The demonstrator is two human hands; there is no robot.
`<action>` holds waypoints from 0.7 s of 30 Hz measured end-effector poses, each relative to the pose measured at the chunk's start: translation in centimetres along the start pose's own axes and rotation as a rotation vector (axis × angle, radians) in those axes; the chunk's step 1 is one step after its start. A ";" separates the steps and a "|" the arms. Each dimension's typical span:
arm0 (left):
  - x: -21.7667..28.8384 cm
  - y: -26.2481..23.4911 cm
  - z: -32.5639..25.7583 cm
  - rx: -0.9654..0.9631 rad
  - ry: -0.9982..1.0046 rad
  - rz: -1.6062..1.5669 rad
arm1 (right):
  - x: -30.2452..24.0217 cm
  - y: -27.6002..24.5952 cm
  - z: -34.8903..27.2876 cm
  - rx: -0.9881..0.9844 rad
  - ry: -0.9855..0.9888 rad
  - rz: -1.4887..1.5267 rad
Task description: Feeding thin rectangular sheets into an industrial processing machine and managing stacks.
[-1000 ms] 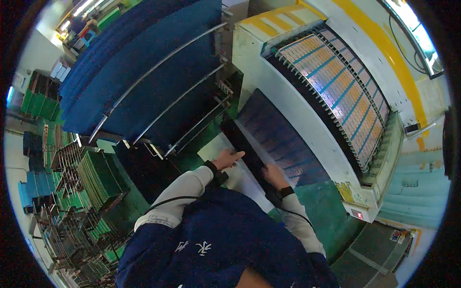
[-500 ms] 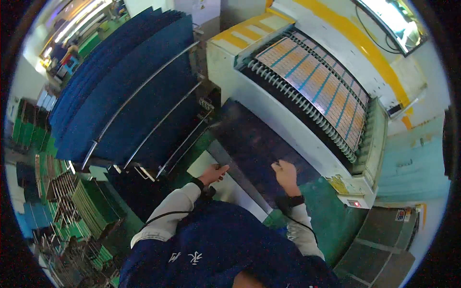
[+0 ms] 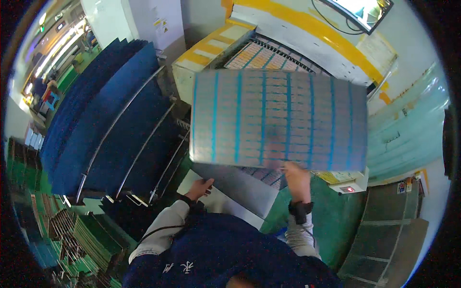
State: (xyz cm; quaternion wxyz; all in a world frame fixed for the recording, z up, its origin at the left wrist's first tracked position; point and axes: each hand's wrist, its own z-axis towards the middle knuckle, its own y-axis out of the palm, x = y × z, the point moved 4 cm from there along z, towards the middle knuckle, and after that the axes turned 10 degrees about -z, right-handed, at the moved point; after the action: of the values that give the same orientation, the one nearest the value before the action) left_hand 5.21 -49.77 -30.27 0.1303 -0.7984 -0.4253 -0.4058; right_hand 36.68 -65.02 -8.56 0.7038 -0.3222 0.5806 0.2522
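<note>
A large thin panel (image 3: 321,125), grey with blue stripes and rows of small marks like a circuit board panel, stands raised and tilted in front of me. My right hand (image 3: 297,181) is closed on its lower edge, right of the middle. A blurred patch above that hand looks like its reflection. My left hand (image 3: 198,190) is apart from the panel, its fingers loosely curled and holding nothing. It hovers near a pale flat board (image 3: 218,194). A smooth grey plate (image 3: 254,192) and part of another patterned panel (image 3: 264,176) show below the raised panel, which hides most of the machine behind.
A roller conveyor machine (image 3: 201,50) with yellow stripes stands ahead, striped panels (image 3: 259,55) on it. At left, a rack with metal bars (image 3: 139,156) holds tall dark blue sheets (image 3: 96,125). Green racks (image 3: 91,230) stand lower left; dark grey panels (image 3: 379,235) lean lower right. A screen (image 3: 365,12) hangs above.
The striped panel now stands raised at my right hand; earlier a dark panel lay low in front of the machine there. My left hand has moved slightly left and down. The view has shifted.
</note>
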 end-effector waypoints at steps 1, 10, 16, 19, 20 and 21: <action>-0.1 0.0 0.1 -0.005 0.001 -0.003 | 0.6 1.2 -0.3 -0.034 0.008 -0.005; -1.0 -0.2 0.6 -0.055 -0.006 -0.069 | 3.2 7.2 -1.2 -0.097 0.228 0.518; -1.6 -0.3 0.8 0.016 -0.037 -0.044 | 4.4 8.9 -0.2 -0.090 0.461 0.943; -1.4 -0.4 0.6 0.001 -0.057 -0.073 | 4.9 9.2 0.4 -0.060 0.505 0.973; -1.5 -0.6 0.6 -0.005 -0.056 -0.073 | 4.8 9.3 0.7 -0.041 0.522 0.984; -1.5 -0.7 0.5 -0.012 -0.056 -0.072 | 4.6 9.4 0.9 -0.023 0.539 0.994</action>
State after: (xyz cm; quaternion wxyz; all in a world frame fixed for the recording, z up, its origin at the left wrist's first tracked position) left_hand 4.48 -49.93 -31.84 0.0991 -0.7943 -0.4548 -0.3903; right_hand 31.32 -58.19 -14.50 0.3237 -0.0706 0.8191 0.4684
